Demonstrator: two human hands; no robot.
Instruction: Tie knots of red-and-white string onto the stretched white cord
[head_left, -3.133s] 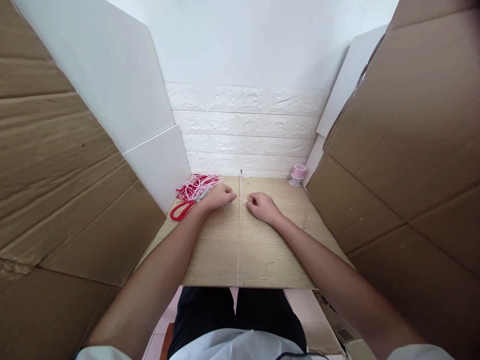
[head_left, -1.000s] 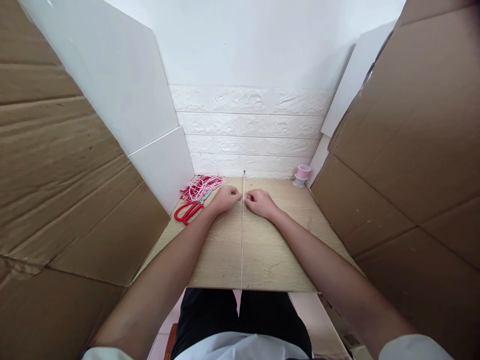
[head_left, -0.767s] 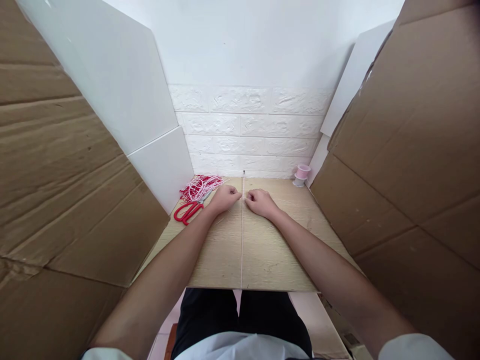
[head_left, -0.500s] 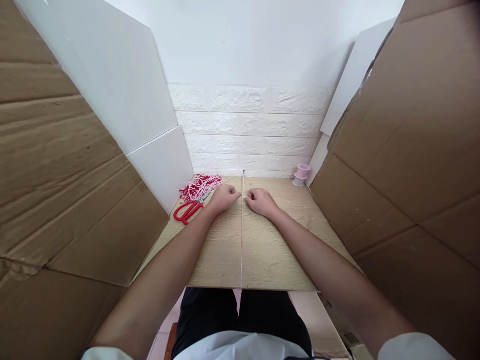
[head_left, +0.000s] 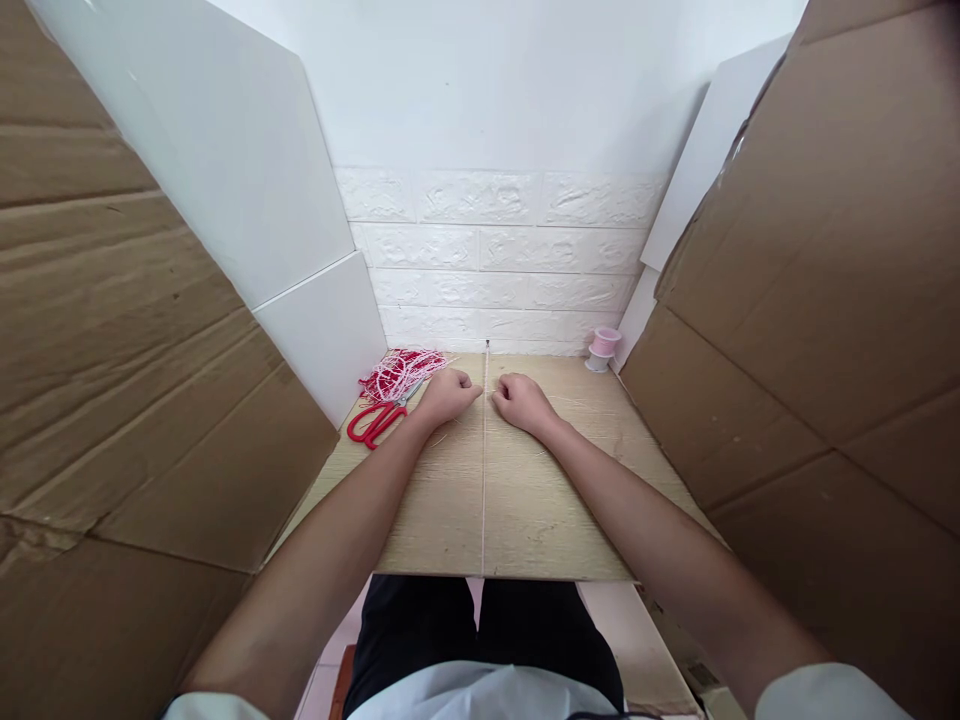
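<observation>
A thin pale cord [head_left: 484, 480] runs taut down the middle of the wooden board, from a small dark nail [head_left: 487, 343] at the back to the front edge. Its far part looks thicker and braided. My left hand [head_left: 450, 395] is closed just left of the cord, thumb and finger pinched beside it. My right hand [head_left: 519, 402] is closed on the other side, fingers curled and facing the left hand. Both seem to pinch fine thread ends coming off the cord, though the strands are barely visible between the fingers.
Red-handled scissors [head_left: 377, 424] lie left of my left hand, against a tangled heap of red and pink-white cords [head_left: 403, 374]. A spool of pink thread [head_left: 604, 343] stands at the back right. Cardboard panels [head_left: 150, 400] flank the board [head_left: 555, 530], and a white brick-pattern wall [head_left: 517, 250] closes the back.
Almost nothing differs. My right hand has shifted very slightly, and my left hand stays in place beside the cord.
</observation>
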